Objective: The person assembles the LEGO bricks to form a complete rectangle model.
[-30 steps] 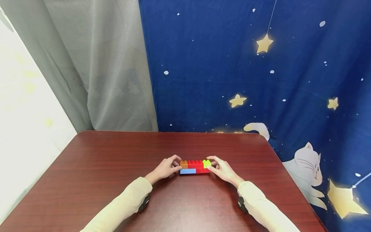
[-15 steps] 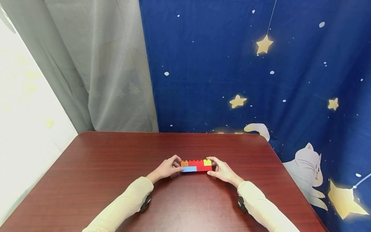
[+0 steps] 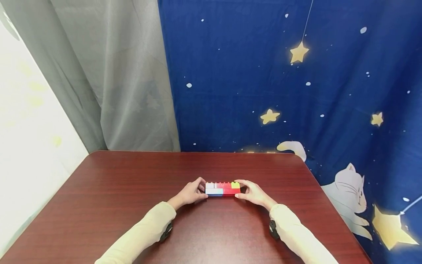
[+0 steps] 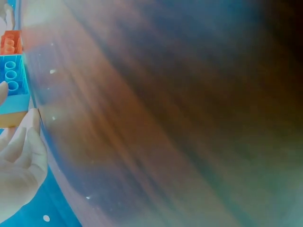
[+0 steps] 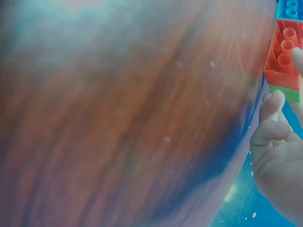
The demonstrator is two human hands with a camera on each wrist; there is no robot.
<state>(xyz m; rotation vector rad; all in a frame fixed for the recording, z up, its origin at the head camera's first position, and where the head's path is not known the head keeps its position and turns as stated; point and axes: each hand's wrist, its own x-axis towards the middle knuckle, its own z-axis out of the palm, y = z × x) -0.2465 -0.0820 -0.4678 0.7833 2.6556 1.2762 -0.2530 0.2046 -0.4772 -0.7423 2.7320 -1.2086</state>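
A two-layer row of toy building bricks (image 3: 227, 191) spans the gap between my hands in the head view. Its lower layer pairs a blue brick (image 4: 16, 102) with a red brick (image 5: 282, 79). On top sit an orange brick (image 4: 12, 119) at the left, a longer red one (image 3: 223, 186) and a lime-green one (image 5: 285, 93) at the right. Hollow undersides with tubes face the wrist cameras. My left hand (image 3: 190, 192) grips the left end, thumb at the lower front edge. My right hand (image 3: 254, 193) holds the right end likewise.
The dark red-brown table (image 3: 132, 172) has rounded far corners. Behind it hang a grey curtain (image 3: 138, 91) and a blue starry curtain (image 3: 230, 73) with a cat print. A bright white surface (image 3: 33, 128) lies along the left side.
The bricks have tipped so their front face turns upward, and glare now whitens the left half. Both thumbs have shifted down to the lower front edge. The hands stay almost in place.
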